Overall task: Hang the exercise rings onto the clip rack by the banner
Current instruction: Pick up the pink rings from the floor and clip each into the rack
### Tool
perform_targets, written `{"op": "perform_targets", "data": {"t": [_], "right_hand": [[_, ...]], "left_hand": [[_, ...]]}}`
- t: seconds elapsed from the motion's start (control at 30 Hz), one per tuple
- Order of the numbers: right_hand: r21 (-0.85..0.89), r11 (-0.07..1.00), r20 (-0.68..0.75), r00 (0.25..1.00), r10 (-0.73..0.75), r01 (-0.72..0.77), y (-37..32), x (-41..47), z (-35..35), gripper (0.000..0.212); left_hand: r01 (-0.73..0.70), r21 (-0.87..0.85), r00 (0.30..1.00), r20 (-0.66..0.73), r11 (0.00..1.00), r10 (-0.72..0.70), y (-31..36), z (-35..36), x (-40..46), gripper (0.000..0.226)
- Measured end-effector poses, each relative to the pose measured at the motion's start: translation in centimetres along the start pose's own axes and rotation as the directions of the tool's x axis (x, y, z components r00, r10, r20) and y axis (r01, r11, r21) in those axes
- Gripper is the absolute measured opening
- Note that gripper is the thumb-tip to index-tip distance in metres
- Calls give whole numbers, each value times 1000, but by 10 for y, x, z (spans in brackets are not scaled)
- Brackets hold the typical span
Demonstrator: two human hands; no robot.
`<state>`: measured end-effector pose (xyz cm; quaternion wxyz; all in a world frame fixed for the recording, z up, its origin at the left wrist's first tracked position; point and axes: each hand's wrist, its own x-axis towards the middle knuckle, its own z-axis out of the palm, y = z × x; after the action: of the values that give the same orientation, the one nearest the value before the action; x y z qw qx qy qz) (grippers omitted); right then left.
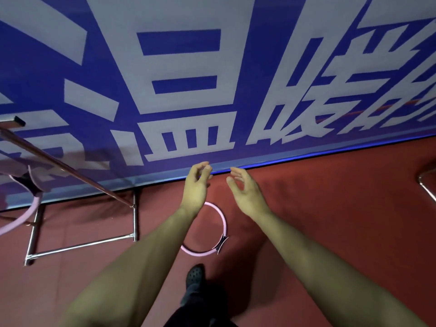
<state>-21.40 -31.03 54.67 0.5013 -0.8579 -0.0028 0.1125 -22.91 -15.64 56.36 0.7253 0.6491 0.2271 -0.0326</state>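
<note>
A pink exercise ring (221,223) with a black pad lies flat on the red floor, partly hidden behind my left forearm. My left hand (197,185) and my right hand (246,190) are stretched forward above it, fingers loosely curled, holding nothing. A second pink ring (21,219) hangs at the far left from the metal rack (70,167), which stands in front of the blue banner (165,90). The clip holding that ring is hard to make out.
The rack's metal base frame (82,245) rests on the red floor at the left. My dark shoe (194,276) is below the ring. Another chrome tube (427,185) curves in at the right edge.
</note>
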Motion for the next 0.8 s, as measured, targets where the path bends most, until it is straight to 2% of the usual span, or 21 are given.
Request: {"op": "perform_targets", "data": {"t": [0.2, 0.4, 0.63, 0.73, 0.8], "right_hand": [[-36, 999, 13, 1000, 24, -23, 14, 39, 41, 40], [-36, 992, -7, 993, 118, -118, 64, 77, 85, 36], [-84, 982, 64, 983, 172, -167, 150, 120, 135, 36], [-68, 976, 69, 975, 210, -206, 201, 138, 165, 35], [-57, 970, 60, 969, 240, -237, 239, 152, 189, 35]], "left_hand": [[63, -96, 998, 16, 993, -62, -15, -10, 46, 30], [105, -89, 993, -52, 990, -110, -70, -23, 87, 25], [205, -103, 958, -182, 973, -221, -168, -22, 134, 26], [236, -172, 913, -299, 956, -279, -223, -17, 156, 31], [236, -230, 870, -383, 944, -311, -266, -14, 176, 25]]}}
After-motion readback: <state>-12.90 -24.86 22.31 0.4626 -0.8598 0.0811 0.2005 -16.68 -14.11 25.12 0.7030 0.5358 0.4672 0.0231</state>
